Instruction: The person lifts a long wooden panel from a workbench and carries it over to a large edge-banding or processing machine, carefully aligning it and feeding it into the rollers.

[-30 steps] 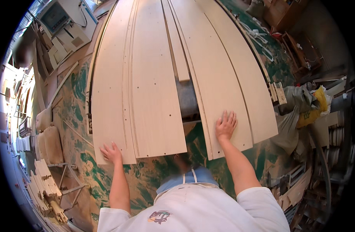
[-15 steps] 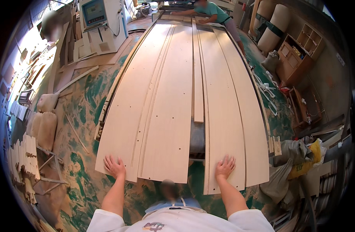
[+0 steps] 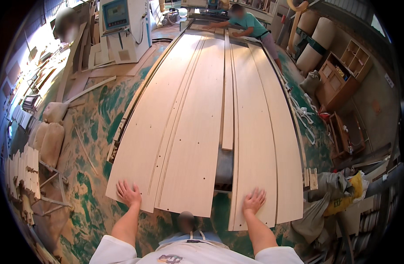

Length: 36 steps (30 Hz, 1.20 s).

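Several long, pale wooden panels lie side by side, running away from me on a long machine bed. My left hand (image 3: 129, 194) rests flat, fingers spread, near the close end of the leftmost panel (image 3: 142, 145). Beside that lies another wide panel (image 3: 193, 154) with small dark holes. My right hand (image 3: 254, 201) lies open on the right-hand panel (image 3: 254, 149), close to its near end. A further panel (image 3: 286, 158) borders it on the right. Between the left and right panels runs a narrow strip (image 3: 227, 105), with the dark bed (image 3: 224, 169) showing below its end.
At the far end, a person in a green shirt (image 3: 250, 24) leans over the panels. A control cabinet (image 3: 125, 31) stands far left. Sacks (image 3: 50, 138) and stacked wood pieces (image 3: 23, 174) are on the left; wooden cabinets (image 3: 338, 77) and bags (image 3: 325, 193) on the right.
The panels, bed and far person appear slightly lower in the picture, as my view has shifted. Both my hands stay flat on the same panels.
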{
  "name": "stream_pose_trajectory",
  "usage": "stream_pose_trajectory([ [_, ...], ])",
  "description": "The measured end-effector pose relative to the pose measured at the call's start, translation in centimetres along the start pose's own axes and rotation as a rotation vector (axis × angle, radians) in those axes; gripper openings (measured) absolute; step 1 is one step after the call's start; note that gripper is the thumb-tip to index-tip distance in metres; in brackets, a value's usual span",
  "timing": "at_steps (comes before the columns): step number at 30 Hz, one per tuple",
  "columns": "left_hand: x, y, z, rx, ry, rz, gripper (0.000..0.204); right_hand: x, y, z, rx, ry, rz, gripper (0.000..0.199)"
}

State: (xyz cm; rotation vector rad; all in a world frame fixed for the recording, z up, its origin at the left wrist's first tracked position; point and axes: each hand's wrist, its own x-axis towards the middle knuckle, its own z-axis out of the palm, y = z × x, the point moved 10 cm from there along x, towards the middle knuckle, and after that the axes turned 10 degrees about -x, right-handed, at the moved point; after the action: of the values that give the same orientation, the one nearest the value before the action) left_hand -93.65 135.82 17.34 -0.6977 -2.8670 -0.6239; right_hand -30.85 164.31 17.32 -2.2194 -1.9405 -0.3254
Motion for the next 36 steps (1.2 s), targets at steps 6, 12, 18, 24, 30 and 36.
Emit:
stream_pose_trajectory([
  [6,0.0,0.3,0.1,0.006,0.023,-0.007,0.061,-0.1,0.3,0.2,-0.041,0.033,0.017,0.055],
  [12,0.0,0.8,-0.5,-0.003,0.027,-0.008,0.06,0.0,0.4,0.7,-0.042,0.019,0.015,0.056],
  [18,0.0,-0.1,0.5,0.024,0.056,0.005,0.059,0.0,0.4,1.0,-0.032,0.015,0.015,0.056],
  [24,-0.2,0.0,0.7,0.039,0.072,0.02,0.058,-0.1,0.5,0.8,-0.027,0.029,0.013,0.055],
  [30,-0.2,-0.6,1.1,0.071,0.1,0.031,0.056,0.0,0.4,0.9,-0.017,0.037,-0.005,0.056],
  [36,-0.2,-0.7,1.3,0.076,0.1,0.032,0.056,-0.1,0.3,0.7,-0.021,0.021,0.004,0.056],
])
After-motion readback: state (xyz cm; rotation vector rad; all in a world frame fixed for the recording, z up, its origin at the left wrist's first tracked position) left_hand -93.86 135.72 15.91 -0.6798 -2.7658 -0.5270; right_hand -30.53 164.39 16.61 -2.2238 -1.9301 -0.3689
